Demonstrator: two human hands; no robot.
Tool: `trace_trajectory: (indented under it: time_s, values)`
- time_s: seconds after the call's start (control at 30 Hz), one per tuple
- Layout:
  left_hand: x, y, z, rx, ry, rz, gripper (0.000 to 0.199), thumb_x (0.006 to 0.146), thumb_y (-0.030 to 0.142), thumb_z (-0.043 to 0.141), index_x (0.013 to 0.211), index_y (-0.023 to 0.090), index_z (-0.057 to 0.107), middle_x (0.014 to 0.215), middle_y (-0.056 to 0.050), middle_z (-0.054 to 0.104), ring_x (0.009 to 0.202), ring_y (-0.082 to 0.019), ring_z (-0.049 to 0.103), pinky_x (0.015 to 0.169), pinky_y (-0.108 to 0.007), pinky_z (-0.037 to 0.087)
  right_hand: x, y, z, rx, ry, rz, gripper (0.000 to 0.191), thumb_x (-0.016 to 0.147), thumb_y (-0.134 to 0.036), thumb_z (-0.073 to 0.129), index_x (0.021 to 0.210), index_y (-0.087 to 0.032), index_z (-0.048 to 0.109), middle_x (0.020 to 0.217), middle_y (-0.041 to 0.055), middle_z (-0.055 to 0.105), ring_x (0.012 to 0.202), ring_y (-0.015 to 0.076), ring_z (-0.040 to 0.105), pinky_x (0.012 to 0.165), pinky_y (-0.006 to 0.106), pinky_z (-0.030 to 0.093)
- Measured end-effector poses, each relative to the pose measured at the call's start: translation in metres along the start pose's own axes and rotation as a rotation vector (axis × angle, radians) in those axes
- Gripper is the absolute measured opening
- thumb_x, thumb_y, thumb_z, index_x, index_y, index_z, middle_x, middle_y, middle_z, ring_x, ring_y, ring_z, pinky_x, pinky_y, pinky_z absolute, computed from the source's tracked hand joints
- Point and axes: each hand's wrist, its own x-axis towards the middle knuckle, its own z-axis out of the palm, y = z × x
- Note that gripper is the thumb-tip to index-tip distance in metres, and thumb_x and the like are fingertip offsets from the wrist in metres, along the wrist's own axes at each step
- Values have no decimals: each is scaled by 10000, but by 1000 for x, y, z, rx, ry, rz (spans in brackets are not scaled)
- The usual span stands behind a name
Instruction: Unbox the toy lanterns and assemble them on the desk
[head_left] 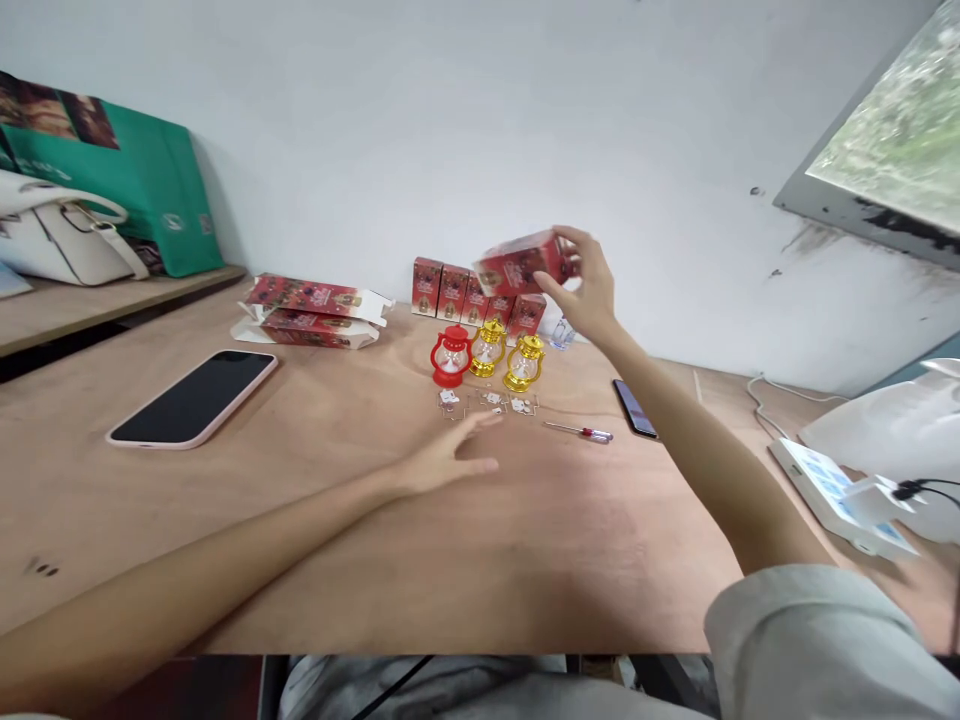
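Observation:
My right hand grips a red printed box by its right end, raised above the back of the table and slightly blurred. Nothing is in my left hand, which hovers low over the table with thumb and fingers apart. Just beyond it stand a red lantern and two gold lanterns, one behind and one to the right. Small white pieces lie in front of the lanterns. A row of upright red boxes stands near the wall, partly hidden by the held box.
Flattened red cartons and a pink-cased phone lie on the left. A screwdriver and another phone are to the right. A power strip sits at far right, a white handbag on the left shelf.

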Motion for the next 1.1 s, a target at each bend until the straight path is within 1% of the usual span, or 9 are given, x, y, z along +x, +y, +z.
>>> trace_trajectory:
  time_s: [0.07,0.17,0.23,0.3,0.43,0.57,0.67,0.83,1.1]
  values:
    - [-1,-3,-3,-298,194,-3,745,722,527,685,1355,286,373,1449,-113,418,1351,-265,388,1108,-458,327,-53,-15,-3,352,59,120,564,903,-442,447,1377,-254,207,1237,110,518,1049,221,571,829,374,487]
    - [-3,-6,-8,-561,427,-35,718,659,523,734,1257,266,430,1389,-109,467,1277,-285,468,1020,-465,434,-131,-33,16,823,-24,300,516,816,-475,586,1226,-295,330,1098,54,608,921,188,638,768,344,536]
    - [-4,-4,-10,-596,489,-82,667,646,507,746,1192,241,470,1348,-95,504,1238,-284,502,979,-450,475,-167,-39,35,979,-59,431,487,724,-486,690,1070,-285,414,1021,25,627,862,176,644,744,339,548]
    - [-5,-1,-14,-522,512,-161,626,628,461,774,1135,206,509,1275,-93,566,1191,-277,541,969,-433,486,-186,-41,49,1068,-81,514,472,674,-479,738,968,-269,434,992,13,635,867,167,642,776,338,545]
    - [-5,6,-24,-467,386,-310,578,618,409,794,1092,159,578,1153,-107,655,1100,-273,608,947,-410,502,-191,-40,53,1203,-168,590,482,693,-525,701,999,-276,424,956,6,658,826,166,653,734,336,557]
    - [-6,11,-32,-511,283,-369,592,613,403,802,1111,156,600,1165,-117,663,1110,-279,614,952,-394,503,-190,-36,47,1274,-240,558,444,756,-490,645,1084,-279,433,1059,28,656,891,173,656,768,352,557]
    - [-8,13,-33,-489,284,-373,655,594,402,813,1156,159,580,1174,-119,663,1128,-300,606,973,-424,488,-194,-34,46,1272,-268,518,480,735,-435,672,1117,-280,426,1125,41,637,998,179,639,866,371,530]
    - [-9,12,-33,-330,356,-349,723,528,404,842,1161,195,561,1212,-94,646,1127,-302,604,956,-432,498,-196,-34,50,1216,-230,526,464,709,-341,672,1102,-259,439,1138,53,641,992,171,650,902,370,506]
    - [-8,11,-32,-301,348,-354,755,513,381,848,1169,202,522,1161,-79,655,1099,-286,612,974,-451,477,-194,-42,50,1163,-154,613,437,611,-187,631,995,-254,432,864,-31,658,719,130,650,664,267,513]
